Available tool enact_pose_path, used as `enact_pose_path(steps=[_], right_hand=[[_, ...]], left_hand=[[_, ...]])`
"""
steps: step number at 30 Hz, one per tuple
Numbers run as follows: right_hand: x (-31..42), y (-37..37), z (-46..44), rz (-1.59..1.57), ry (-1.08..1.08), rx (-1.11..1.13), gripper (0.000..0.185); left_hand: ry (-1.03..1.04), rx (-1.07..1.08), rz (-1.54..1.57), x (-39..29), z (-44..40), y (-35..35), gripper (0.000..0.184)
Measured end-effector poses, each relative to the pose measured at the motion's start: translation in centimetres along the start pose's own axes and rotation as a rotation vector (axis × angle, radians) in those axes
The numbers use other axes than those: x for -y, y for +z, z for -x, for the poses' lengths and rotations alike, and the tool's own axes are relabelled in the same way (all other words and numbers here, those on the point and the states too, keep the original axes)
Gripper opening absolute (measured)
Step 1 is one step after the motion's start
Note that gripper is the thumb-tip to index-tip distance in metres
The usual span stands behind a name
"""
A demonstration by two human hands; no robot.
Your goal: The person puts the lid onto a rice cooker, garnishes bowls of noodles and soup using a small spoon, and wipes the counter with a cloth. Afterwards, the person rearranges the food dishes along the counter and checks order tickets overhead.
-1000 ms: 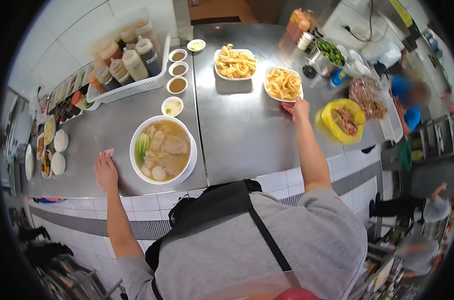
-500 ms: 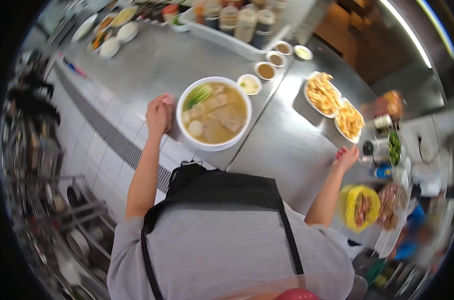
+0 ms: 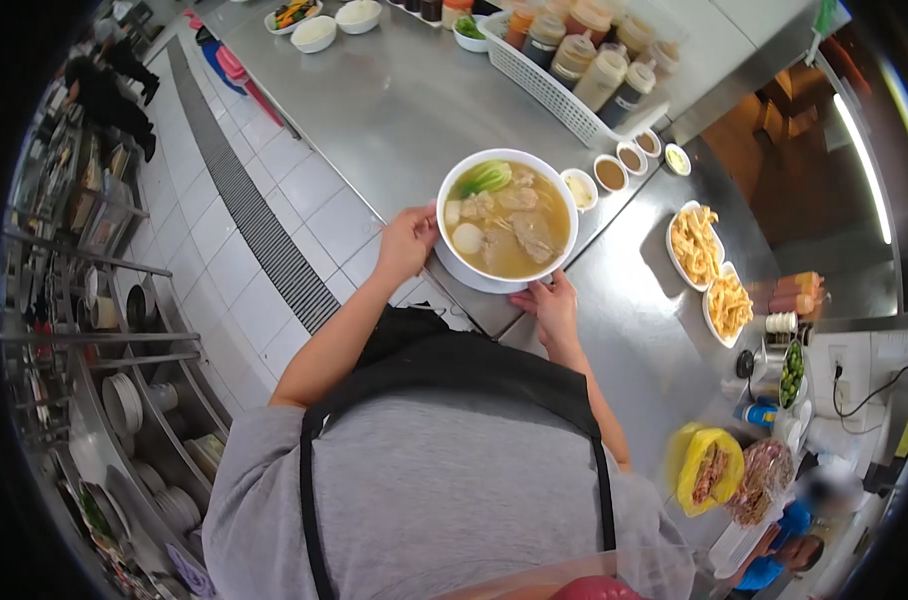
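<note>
A large white soup bowl (image 3: 571, 234) holds broth with meat, leafy greens and a round white piece. It stands near the front edge of the steel counter, and the rim of a white plate (image 3: 464, 275) shows beneath it. My left hand (image 3: 409, 243) is closed at the bowl's left side, its fingertips partly hidden. At the near right side, my right hand (image 3: 551, 308) has its thumb and fingers closed at the lower edge of the bowl and plate. Small sauce cups (image 3: 610, 174) stand just beyond the bowl to the right.
A white basket (image 3: 544, 95) of squeeze bottles stands at the back. Two dishes of fried food (image 3: 694, 245) sit to the right on the steel counter (image 3: 374, 110). A yellow bag (image 3: 686, 470) lies at lower right. Other people are at far left and lower right.
My right hand has come left from beside the fried food to the bowl. My left hand now touches the bowl's side. The view has turned, shifting the counter rightward.
</note>
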State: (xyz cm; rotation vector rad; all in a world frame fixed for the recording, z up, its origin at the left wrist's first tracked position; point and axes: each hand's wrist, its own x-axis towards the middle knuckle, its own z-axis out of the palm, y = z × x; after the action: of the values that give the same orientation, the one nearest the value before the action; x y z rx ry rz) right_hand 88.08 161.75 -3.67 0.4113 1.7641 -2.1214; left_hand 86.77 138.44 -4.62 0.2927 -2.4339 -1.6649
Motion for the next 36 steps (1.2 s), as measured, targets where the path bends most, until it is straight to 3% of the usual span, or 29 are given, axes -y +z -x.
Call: enact_pose_path(steps=[3,7,9,13,16,20,26,29,31,36], right_hand=[[0.2,0.4,-0.9,-0.003,0.003,-0.010,0.038],[0.7,2.4,-2.6,-0.014,-0.005,0.011,0.040],[1.1,3.9,-3.9,-0.002,0.006,0.021,0.039],[2.1,6.5,-7.3,0.023,0.008,0.027,0.037],[3.3,8.8,-10.1,0.047,0.020,0.002,0.035],[4.9,11.3,-14.2,0.116,0.021,-0.049,0.025],[7.0,13.5,-21.1,0.303,-0.008,-0.106,0.020],[9.2,15.3,-23.5,0.268,-0.025,-0.156,0.020],[10.6,16.4,-25.2,0.448,-0.005,-0.141,0.021],[12.3,18.0,-30.1,0.198,0.005,-0.045,0.023]], left_hand=[[0.132,0.055,-0.141,-1.0,0.7,-1.2,0.023],[0.159,0.004,-0.123,-0.1,-1.2,-2.7,0.023],[0.047,0.044,-0.199,-0.4,-3.2,-4.0,0.023],[0.183,0.023,-0.331,1.2,-7.8,-6.1,0.024],[0.171,0.058,-0.380,2.0,-11.9,-8.2,0.025],[0.204,0.118,-0.286,2.6,-17.1,-10.8,0.027],[0.062,0.254,-0.206,4.4,-25.9,-13.3,0.033],[0.034,0.437,-0.110,6.6,-30.8,-14.0,0.035],[0.027,0.503,-0.013,7.8,-33.1,-14.3,0.033],[0.021,0.574,0.034,6.1,-35.5,-16.0,0.034]])
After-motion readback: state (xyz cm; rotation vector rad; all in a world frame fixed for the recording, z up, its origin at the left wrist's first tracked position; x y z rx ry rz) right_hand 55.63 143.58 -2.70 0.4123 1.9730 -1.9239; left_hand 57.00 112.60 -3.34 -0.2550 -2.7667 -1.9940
